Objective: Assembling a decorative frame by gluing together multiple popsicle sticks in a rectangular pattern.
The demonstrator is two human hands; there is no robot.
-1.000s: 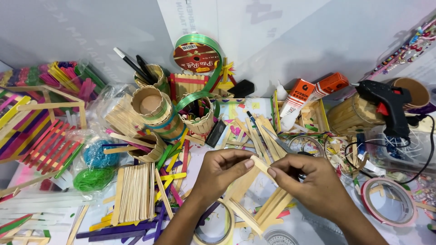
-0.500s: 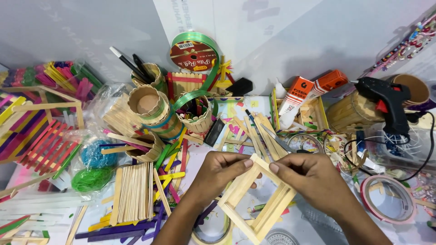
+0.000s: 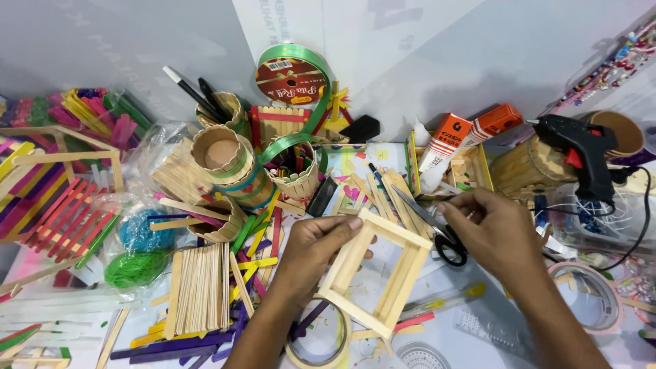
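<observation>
Far out beyond the left hand, at the table's edge, lies a red slatted panel of craft sticks (image 3: 65, 219), with a tuft of green raffia (image 3: 133, 268) a little nearer. A flat row of plain wooden sticks (image 3: 198, 287) rests just outside the left wrist, and loose coloured sticks (image 3: 256, 253) are scattered between that row and the hand. Up and away from the left hand stand a cardboard tube wrapped in green ribbon (image 3: 222, 160) and, beyond it against the wall, a spool of green ribbon (image 3: 294, 75). The left hand (image 3: 318, 256) is closed on the left side of a square frame of plain craft sticks (image 3: 376, 273), thumb on top and fingers under, holding it tilted above the table (image 3: 478, 342). The frame sits between the two hands, its upper corner pointing toward the right one. A roll of clear tape (image 3: 318, 338) lies on the table below the frame, by the left forearm. The right hand (image 3: 492, 236) is loosely curled with its fingertips close to the frame's top right corner; whether they touch it cannot be told. Black-handled scissors (image 3: 437, 229) lie under and just left of that hand. Beyond it stand two orange glue boxes (image 3: 471, 133), and further right a black glue gun (image 3: 581, 150).
</observation>
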